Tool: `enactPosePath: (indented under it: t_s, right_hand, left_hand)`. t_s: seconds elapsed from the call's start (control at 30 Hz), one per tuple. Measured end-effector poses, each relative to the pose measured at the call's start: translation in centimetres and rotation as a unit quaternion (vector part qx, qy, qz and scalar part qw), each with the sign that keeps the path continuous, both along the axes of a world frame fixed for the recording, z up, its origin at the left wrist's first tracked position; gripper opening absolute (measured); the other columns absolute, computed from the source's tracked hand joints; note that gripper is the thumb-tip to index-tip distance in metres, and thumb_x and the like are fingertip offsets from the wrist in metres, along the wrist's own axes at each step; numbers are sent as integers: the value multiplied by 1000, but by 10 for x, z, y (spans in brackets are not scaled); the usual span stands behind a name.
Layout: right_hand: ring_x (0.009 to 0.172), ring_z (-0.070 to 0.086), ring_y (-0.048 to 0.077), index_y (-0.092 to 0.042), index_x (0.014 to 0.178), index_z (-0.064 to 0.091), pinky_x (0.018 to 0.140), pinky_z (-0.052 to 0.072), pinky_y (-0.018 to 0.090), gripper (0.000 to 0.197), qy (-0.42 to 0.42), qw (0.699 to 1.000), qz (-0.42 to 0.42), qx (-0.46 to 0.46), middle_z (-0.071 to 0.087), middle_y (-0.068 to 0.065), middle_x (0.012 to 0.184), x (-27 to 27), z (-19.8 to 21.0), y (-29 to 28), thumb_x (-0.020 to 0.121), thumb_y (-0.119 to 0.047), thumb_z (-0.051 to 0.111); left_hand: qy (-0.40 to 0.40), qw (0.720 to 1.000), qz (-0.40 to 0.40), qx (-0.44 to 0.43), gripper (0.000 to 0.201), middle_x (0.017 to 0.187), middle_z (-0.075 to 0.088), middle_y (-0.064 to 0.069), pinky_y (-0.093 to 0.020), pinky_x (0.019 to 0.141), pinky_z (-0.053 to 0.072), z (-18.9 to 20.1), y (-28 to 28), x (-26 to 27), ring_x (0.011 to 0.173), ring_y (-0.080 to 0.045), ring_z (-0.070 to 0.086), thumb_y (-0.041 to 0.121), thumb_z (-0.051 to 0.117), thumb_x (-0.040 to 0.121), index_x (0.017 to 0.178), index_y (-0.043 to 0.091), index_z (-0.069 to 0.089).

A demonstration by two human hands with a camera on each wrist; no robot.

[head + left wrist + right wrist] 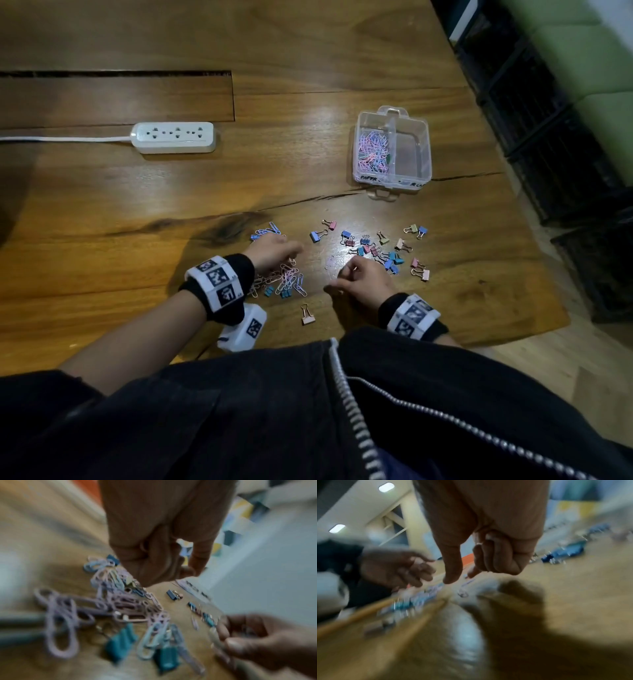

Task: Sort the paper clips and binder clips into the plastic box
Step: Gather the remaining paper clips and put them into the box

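Note:
A clear plastic box (424,150) stands at the back right; its left compartment holds pastel paper clips (373,150), its right one looks bare. My left hand (291,251) hovers over a heap of paper clips (286,279), fingers curled, and the blurred left wrist view shows a clip loop inside the fist (171,577). My right hand (339,279) sits just right of the heap, fingers curled; a pale clip shows at its thumb and a glint shows in the fist (457,577). Coloured binder clips (380,248) lie scattered to the right.
A white power strip (174,137) with its cable lies at the back left. One pink binder clip (308,315) sits alone near my body. The wooden table (496,291) ends close on the right, beside black crates (548,137).

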State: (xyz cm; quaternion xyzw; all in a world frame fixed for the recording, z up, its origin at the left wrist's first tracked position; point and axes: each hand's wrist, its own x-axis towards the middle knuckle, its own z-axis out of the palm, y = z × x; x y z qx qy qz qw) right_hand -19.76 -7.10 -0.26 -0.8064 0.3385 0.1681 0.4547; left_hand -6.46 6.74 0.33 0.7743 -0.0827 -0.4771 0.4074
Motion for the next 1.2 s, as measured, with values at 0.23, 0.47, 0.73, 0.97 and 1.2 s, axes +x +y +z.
enactPosePath:
  t_s: [0.23,0.47,0.73,0.97,1.2]
  right_hand:
    - [84,46,12,-16,81,53,76,38,22,10,14,977,171,-126,48,0,96,4,-4,10,85,-23,58]
    - [70,47,4,-12,97,48,59,35,13,10,-61,994,10,86,48,-8,78,19,10,-8,92,-5,43]
    - [61,44,10,-14,77,51,50,36,16,22,-36,987,-53,149,48,-4,68,33,10,-11,90,-2,37]
    - [98,50,18,-13,101,56,83,36,28,18,-27,971,185,-147,56,5,111,31,-3,-7,85,-20,59]
    - [84,45,15,-13,83,48,80,40,27,10,7,972,202,-123,45,-1,89,34,-5,-4,90,-19,50]
  left_hand:
    - [-371,845,-295,248,74,106,59,-2,-33,77,48,-2,8,-23,100,-21,58,72,63,61,108,15,51]
    - [-364,857,-296,213,65,122,55,-8,-34,87,46,-13,9,-32,111,-23,54,55,60,78,121,9,45]
    - [-339,856,-338,196,36,117,58,-13,-40,86,46,-15,5,-29,107,-30,56,37,42,95,110,5,51]
    - [-180,968,-162,64,23,84,53,-6,-27,60,37,-4,8,-9,75,-19,49,28,40,97,80,14,47]
    - [169,963,151,-142,25,55,43,-1,-10,33,19,4,17,3,32,-5,33,3,30,88,70,11,45]
